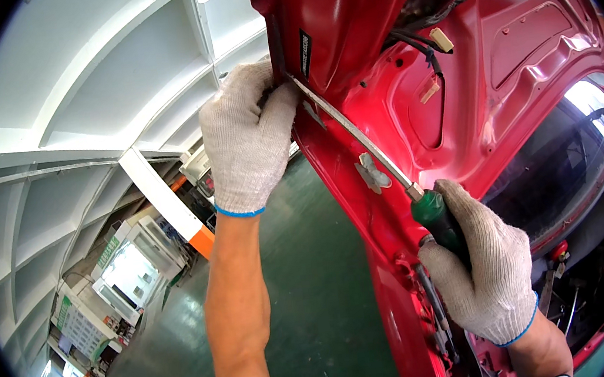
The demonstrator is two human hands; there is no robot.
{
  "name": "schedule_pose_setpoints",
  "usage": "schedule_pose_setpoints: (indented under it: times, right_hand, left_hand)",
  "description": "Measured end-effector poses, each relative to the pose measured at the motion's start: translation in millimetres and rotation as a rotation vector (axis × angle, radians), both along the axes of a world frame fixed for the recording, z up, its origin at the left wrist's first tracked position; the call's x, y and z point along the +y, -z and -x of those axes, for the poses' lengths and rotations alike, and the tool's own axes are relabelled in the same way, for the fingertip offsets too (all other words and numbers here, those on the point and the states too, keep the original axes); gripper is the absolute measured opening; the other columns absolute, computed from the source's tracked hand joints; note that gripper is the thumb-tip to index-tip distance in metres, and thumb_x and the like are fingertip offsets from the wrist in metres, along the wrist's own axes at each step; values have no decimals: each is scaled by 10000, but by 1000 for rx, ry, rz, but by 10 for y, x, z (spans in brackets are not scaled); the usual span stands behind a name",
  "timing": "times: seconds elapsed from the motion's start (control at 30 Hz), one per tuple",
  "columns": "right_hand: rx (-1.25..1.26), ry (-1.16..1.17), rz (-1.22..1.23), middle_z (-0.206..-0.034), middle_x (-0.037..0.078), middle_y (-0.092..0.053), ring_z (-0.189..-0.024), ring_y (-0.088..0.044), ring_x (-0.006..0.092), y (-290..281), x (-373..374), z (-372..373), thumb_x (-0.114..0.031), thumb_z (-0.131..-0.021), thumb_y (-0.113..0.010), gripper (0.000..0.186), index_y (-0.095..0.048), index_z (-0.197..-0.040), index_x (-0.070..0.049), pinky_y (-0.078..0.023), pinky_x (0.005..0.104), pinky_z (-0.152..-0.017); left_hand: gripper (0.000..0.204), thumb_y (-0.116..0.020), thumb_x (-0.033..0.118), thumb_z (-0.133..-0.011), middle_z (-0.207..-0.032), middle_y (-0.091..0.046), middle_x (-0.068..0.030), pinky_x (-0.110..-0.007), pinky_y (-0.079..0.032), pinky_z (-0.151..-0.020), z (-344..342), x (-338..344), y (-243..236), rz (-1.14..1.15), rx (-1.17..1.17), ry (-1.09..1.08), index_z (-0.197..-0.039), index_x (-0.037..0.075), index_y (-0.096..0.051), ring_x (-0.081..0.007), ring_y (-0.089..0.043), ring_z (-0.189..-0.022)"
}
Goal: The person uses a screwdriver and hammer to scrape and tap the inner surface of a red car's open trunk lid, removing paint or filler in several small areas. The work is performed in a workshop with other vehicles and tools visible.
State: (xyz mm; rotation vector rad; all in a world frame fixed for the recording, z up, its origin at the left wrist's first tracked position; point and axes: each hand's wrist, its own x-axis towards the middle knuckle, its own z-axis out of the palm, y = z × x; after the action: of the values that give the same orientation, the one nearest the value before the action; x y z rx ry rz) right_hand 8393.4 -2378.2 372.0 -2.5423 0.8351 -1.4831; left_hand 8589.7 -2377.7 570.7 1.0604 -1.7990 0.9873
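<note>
A long screwdriver (pixel 355 134) slants across the upper middle, its green handle (pixel 433 212) closed in my right hand (pixel 486 268). Its tip meets the edge of a red car body panel (pixel 331 17), right beside the fingers of my left hand (pixel 247 131). That hand is closed around the panel's edge, with the fingertips hidden behind it. Both hands wear off-white knit gloves with blue cuffs. A black label (pixel 306 52) sits on the panel near the tip. Below the shaft, a grey patch (pixel 372 173) shows on the red metal.
Wires with a tan connector (pixel 441 40) hang by the red inner panel (pixel 524 44) at upper right. Dark curved glass (pixel 552 160) lies beyond my right hand. A black strut (pixel 433 307) runs beside it. A green floor (pixel 310 321) and a white-and-orange pillar (pixel 165 196) are at left.
</note>
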Motion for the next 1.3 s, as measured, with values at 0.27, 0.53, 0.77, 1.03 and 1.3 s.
schedule_pose_setpoints:
  times: [0.27, 0.53, 0.77, 1.03, 1.3]
  right_hand:
    - [-1, 33, 30, -849, 217, -684, -785, -730, 404, -47, 132, 26, -12, -693, -734, 647, -570, -1315, 58, -578, 461, -707]
    - [5, 61, 33, -855, 221, -683, -794, -730, 408, -28, 128, -19, -5, -693, -730, 656, -564, -1324, 61, -578, 465, -710]
    - [10, 82, 39, -861, 224, -683, -801, -730, 411, -30, 304, -156, 0, -693, -727, 663, -559, -1332, 63, -578, 468, -713]
    - [5, 96, 28, -867, 228, -682, -809, -731, 415, -30, 532, -600, 6, -693, -724, 672, -553, -1341, 65, -578, 472, -716]
    - [23, 107, 30, -874, 232, -682, -817, -731, 419, -4, 462, -791, 13, -693, -720, 681, -547, -1350, 67, -577, 476, -720]
  left_hand:
    - [220, -693, 95, -914, -934, -777, -128, -326, -571, -794, -27, -28, 7, 1, 5, 46, -1093, -20, -750, -166, -721, -821]
    - [249, -681, 105, -883, -912, -755, -162, -350, -565, -778, 30, -2, -49, 5, -69, -21, -1079, -39, -737, -216, -725, -795]
    - [249, -674, 87, -881, -929, -761, -163, -354, -561, -792, -32, -14, -55, 10, -87, 18, -1090, -29, -743, -230, -736, -816]
    - [224, -699, 99, -901, -956, -771, -160, -360, -561, -797, 8, -33, 34, 46, 17, 41, -1088, -14, -750, -250, -753, -848]
    - [247, -700, 91, -894, -972, -774, -165, -355, -567, -801, -10, -63, -50, 41, -53, -29, -1109, -18, -755, -225, -744, -834]
